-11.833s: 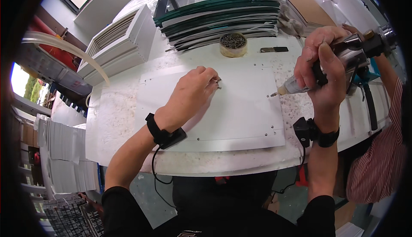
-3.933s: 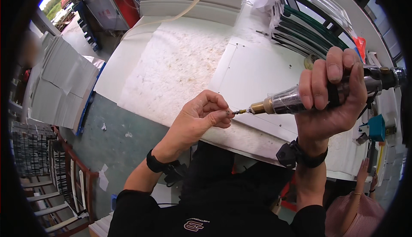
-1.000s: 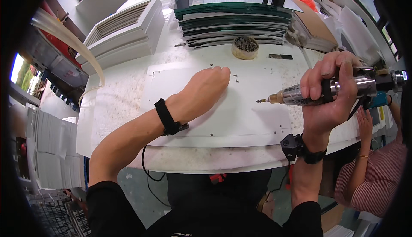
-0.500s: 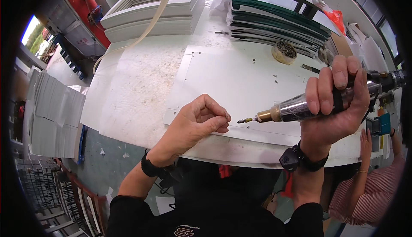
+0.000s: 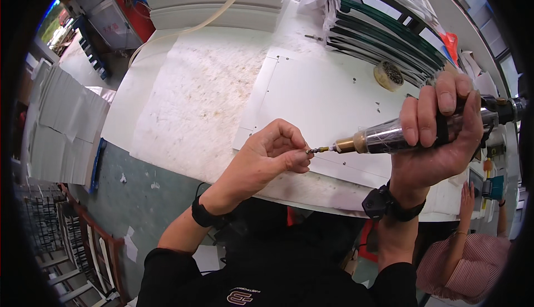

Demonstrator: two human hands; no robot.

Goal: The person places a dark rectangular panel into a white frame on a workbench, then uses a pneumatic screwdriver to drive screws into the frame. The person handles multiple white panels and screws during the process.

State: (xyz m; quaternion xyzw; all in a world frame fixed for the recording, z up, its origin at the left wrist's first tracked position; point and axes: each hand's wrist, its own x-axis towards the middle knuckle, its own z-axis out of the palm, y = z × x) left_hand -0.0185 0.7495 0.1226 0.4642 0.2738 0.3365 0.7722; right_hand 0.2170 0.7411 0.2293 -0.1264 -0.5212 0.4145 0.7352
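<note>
My right hand (image 5: pixel 436 140) is wrapped round a power screwdriver (image 5: pixel 381 137) with a clear-wrapped barrel and brass nose, held level and pointing left. Its bit (image 5: pixel 324 149) reaches the fingertips of my left hand (image 5: pixel 270 151). Thumb and forefinger there are pinched together on a small dark metal piece at the bit's end, apparently a screw; the fingers hide part of it. Both hands are above the near edge of a flat white panel (image 5: pixel 317 95). Small screws (image 5: pixel 377 107) lie loose on the panel, and a round tub (image 5: pixel 388 75) filled with screws stands towards its far right.
White louvred frames (image 5: pixel 217 15) are stacked at the far left, with a pale hose (image 5: pixel 228 6) across them. Dark green frames (image 5: pixel 384 34) are piled at the far right. Stacked white sheets (image 5: pixel 67 123) stand left of the table. Another person's hand (image 5: pixel 466 201) rests at the right.
My left fingertips and the screwdriver bit have come together, the left hand shifting slightly right. The view has turned, so the table and panel appear moved to the right.
</note>
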